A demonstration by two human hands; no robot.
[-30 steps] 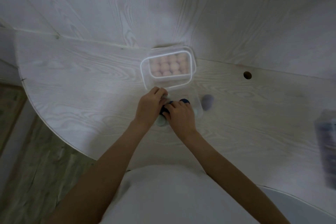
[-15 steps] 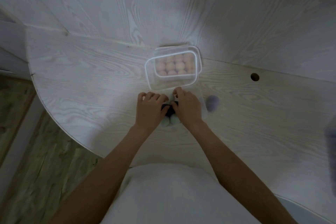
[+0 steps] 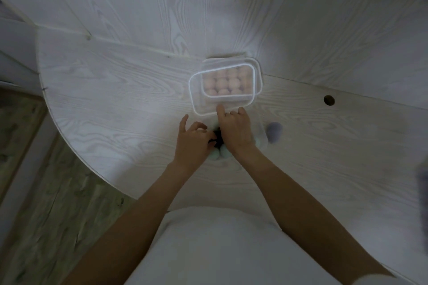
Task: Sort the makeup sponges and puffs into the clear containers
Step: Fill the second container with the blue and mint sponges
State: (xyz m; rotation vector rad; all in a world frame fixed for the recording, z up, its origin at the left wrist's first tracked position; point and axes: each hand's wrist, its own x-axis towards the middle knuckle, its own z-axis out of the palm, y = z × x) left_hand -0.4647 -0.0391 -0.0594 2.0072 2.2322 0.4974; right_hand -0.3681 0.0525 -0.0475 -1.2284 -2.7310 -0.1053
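I see my left hand [image 3: 193, 142] and my right hand [image 3: 235, 129] close together over a small clear box on the white worktop [image 3: 115, 104]. Pale green sponges [image 3: 223, 154] peek out under them, next to something dark. My left hand's fingers are bent at the dark thing, but I cannot tell if they hold it. My right hand lies on top, fingers curled; I cannot tell its grip. Behind sits a clear container [image 3: 222, 90] with pink puffs [image 3: 225, 82] inside. A grey sponge [image 3: 274, 131] lies alone, just right.
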